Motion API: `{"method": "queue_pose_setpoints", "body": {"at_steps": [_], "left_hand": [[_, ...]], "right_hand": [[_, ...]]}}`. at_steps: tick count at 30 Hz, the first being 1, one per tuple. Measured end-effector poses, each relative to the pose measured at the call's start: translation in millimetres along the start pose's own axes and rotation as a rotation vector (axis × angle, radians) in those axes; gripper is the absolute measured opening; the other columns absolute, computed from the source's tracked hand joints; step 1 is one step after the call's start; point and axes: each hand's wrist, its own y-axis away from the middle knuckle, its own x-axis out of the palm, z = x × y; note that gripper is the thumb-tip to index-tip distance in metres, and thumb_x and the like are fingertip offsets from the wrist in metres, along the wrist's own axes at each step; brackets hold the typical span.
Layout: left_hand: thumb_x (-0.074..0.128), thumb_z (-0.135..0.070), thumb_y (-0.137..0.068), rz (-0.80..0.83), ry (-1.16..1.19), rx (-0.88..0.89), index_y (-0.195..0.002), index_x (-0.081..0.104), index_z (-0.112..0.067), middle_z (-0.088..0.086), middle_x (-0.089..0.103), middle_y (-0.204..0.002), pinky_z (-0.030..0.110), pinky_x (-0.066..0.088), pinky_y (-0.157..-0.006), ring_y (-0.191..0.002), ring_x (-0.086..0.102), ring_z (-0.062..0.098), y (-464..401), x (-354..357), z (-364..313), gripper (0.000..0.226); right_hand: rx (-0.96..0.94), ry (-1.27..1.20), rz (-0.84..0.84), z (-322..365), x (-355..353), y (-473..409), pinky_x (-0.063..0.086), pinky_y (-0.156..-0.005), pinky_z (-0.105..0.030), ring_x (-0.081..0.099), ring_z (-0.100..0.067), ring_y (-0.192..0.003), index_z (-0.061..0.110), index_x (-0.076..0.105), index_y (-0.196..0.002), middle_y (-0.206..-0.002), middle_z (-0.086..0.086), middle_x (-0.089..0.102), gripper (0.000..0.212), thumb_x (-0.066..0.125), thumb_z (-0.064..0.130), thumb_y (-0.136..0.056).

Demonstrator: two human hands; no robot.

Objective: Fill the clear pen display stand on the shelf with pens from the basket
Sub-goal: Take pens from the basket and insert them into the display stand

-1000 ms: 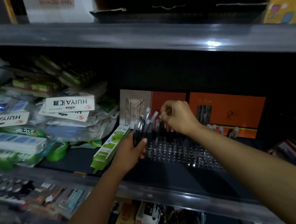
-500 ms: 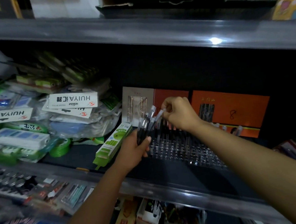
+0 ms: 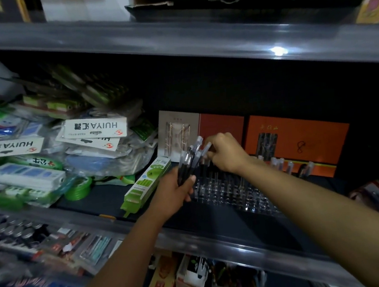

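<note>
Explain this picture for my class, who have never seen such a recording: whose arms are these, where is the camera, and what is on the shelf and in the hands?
No machine here: a person wears a camera on the head, looking forward and down. The left hand grips a bundle of pens. The right hand pinches one pen from it, above the clear pen display stand on the dark shelf. A green box lies left of the stand, orange boxes stand behind, and bagged packets pile up further left.

One clear plastic pen display stand. One bundle of black clear-capped pens, exact number indistinct. Two orange rectangular cardboard boxes. One green-and-white flat carton. One green tape roll. Two hands.
</note>
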Motion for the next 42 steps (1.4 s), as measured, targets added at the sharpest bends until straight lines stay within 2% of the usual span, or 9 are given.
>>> {"method": "queue_pose_setpoints", "body": {"at_steps": [4,7,11,15,17,20,30,36,42], "left_hand": [[0.055,-0.020,-0.094,-0.010,0.004,-0.015,-0.102,0.055,-0.009,0.007,0.061,-0.068,0.013,0.038,-0.042,-0.049,0.056,0.011,1,-2,4,0.014],[0.055,-0.021,-0.094,-0.020,0.001,-0.015,-0.096,0.056,-0.013,0.006,0.062,-0.067,0.012,0.038,-0.042,-0.050,0.056,0.012,1,-5,7,0.008],[0.055,-0.021,-0.094,-0.031,0.003,-0.009,-0.092,0.054,-0.023,0.005,0.062,-0.067,0.012,0.038,-0.042,-0.050,0.057,0.014,2,-9,11,0.003],[0.055,-0.023,-0.094,-0.043,0.003,-0.017,-0.092,0.054,-0.023,0.006,0.063,-0.067,0.014,0.039,-0.042,-0.049,0.057,0.012,4,-11,12,0.002],[0.055,-0.024,-0.094,-0.045,0.006,-0.022,-0.092,0.054,-0.024,0.005,0.063,-0.067,0.017,0.040,-0.042,-0.049,0.058,0.012,6,-12,12,0.002],[0.054,-0.024,-0.094,-0.031,0.002,-0.018,-0.093,0.054,-0.026,0.003,0.063,-0.067,0.023,0.042,-0.042,-0.050,0.058,0.012,8,-10,9,0.002],[0.054,-0.022,-0.094,0.024,-0.013,-0.032,-0.091,0.053,-0.014,0.001,0.062,-0.068,0.020,0.041,-0.044,-0.054,0.058,0.012,16,2,-14,0.009],[0.055,-0.021,-0.094,-0.016,-0.075,-0.046,-0.086,0.053,-0.018,0.004,0.062,-0.068,0.016,0.039,-0.044,-0.051,0.057,0.012,17,-4,-10,0.008],[0.055,-0.020,-0.094,-0.040,-0.094,-0.064,-0.084,0.052,-0.021,0.005,0.062,-0.067,0.015,0.038,-0.042,-0.052,0.058,0.015,16,-7,-4,0.010]], "right_hand": [[0.020,0.002,0.044,2,0,-4,0.042,-0.062,-0.023,0.061,-0.018,-0.074,0.021,0.060,-0.067,-0.072,0.002,0.059,0.028,0.067,-0.001,-0.084],[0.010,0.014,0.046,5,1,-5,0.049,-0.082,-0.042,0.058,-0.015,-0.076,0.029,0.053,-0.057,-0.066,0.010,0.055,0.040,0.072,0.003,-0.081],[-0.019,0.022,0.059,9,3,-7,0.048,-0.055,-0.025,0.063,-0.021,-0.074,0.026,0.051,-0.059,-0.071,0.000,0.059,0.037,0.076,0.007,-0.080],[-0.010,-0.004,0.079,6,-1,-8,0.053,-0.069,-0.032,0.066,-0.021,-0.077,0.018,0.061,-0.068,-0.075,-0.005,0.066,0.022,0.078,0.009,-0.077],[-0.023,-0.080,0.099,7,-9,-5,0.057,-0.066,-0.029,0.067,-0.011,-0.072,0.008,0.066,-0.083,-0.076,-0.005,0.069,0.013,0.078,0.005,-0.077],[-0.031,-0.199,0.148,12,-27,4,0.046,-0.050,-0.011,0.059,0.008,-0.053,0.004,0.067,-0.094,-0.071,0.002,0.065,0.017,0.075,0.001,-0.079],[-0.011,-0.218,0.094,18,-65,19,0.047,-0.054,-0.020,0.056,-0.005,-0.056,0.004,0.068,-0.087,-0.069,0.000,0.065,0.006,0.071,0.009,-0.085],[0.015,-0.202,-0.011,14,-93,24,0.050,-0.076,-0.031,0.059,-0.013,-0.077,0.002,0.071,-0.089,-0.083,-0.008,0.068,0.007,0.070,0.005,-0.083],[0.051,-0.112,-0.041,3,-97,23,0.046,-0.065,-0.022,0.059,-0.011,-0.074,0.005,0.071,-0.088,-0.082,-0.004,0.067,0.006,0.068,0.006,-0.083]]}}
